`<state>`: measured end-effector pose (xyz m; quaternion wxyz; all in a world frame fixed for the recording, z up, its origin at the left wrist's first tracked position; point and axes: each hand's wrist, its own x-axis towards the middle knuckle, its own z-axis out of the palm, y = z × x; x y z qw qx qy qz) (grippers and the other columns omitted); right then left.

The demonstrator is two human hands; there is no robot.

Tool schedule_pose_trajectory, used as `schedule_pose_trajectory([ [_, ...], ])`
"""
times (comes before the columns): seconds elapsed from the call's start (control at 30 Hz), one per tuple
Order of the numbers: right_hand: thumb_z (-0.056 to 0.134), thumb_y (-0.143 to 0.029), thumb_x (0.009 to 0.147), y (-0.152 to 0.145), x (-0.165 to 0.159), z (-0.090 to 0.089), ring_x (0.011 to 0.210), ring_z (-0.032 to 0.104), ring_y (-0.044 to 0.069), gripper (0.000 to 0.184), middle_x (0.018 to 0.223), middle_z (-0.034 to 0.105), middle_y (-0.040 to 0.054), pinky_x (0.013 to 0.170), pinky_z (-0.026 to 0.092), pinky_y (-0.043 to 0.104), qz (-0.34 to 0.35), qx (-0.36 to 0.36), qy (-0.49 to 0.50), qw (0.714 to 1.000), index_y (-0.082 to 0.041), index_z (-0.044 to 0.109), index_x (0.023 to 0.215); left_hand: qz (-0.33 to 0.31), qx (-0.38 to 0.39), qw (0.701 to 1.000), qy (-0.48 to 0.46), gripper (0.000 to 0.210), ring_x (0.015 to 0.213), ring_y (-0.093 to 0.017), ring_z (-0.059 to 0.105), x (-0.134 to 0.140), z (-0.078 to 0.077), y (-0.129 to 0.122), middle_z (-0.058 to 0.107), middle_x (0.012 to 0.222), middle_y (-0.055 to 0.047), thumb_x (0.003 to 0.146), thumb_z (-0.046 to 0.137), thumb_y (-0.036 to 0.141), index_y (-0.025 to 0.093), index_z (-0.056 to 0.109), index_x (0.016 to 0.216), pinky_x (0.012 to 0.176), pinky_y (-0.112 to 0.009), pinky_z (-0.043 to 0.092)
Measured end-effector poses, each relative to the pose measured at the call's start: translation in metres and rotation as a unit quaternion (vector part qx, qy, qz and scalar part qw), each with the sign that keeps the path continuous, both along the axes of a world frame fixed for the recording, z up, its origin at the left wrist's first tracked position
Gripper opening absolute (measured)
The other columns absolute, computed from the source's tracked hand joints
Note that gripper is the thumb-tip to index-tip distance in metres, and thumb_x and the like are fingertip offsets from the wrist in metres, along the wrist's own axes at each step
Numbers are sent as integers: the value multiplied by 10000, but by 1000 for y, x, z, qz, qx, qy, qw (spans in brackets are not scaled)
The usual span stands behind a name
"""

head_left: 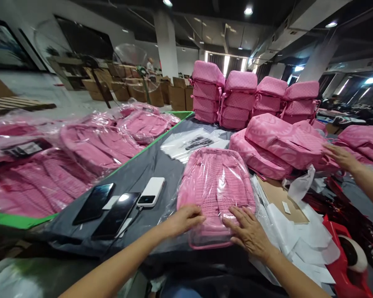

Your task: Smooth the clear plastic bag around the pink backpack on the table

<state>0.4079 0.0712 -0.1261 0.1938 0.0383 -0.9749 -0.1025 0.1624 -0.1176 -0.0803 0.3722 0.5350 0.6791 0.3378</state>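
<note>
Bagged pink backpack point(216, 190) lies flat on the bench point(136, 176) directly under both hands, its long axis running straight away from the fingers. Left hand point(185, 219) rests on its near left corner, fingers curled and close together; right hand point(248, 231) presses the near right edge, fingers spread flat. Both are equally near. Beyond the fingertips sit loose pink backpacks point(279, 145), where another person's hand point(340, 157) reaches in.

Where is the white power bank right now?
The white power bank lies on the grey table cover, left of the bagged pink backpack, beside two dark phones.
</note>
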Motion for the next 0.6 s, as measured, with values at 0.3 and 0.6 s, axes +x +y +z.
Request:
schedule_pose_trajectory([
  [0.3, 577, -396, 1005, 8, 3, -12, 1431, 465, 287, 634, 1607, 429, 146, 1139, 400, 497, 13, 3, 32, 999, -303, 361, 1594, 89, 136, 904, 397, 147, 968, -225, 624, 4, -19, -85, 706, 819, -2, 976, 545, 208, 255, 683, 953, 1201, -512, 168],
  [0.6, 519, -340, 1025, 7, 3, -7, 1382, 514, 288, 561, 1538, 515, 151, 1091, 438, 470, 20, 14, 56, 998, -284, 412, 1573, 104, -36, 985, 134, 243, 891, -232, 634, -49, -10, -47, 741, 794, -10, 890, 615, 328, 205, 700, 697, 1096, -456, 237],
])
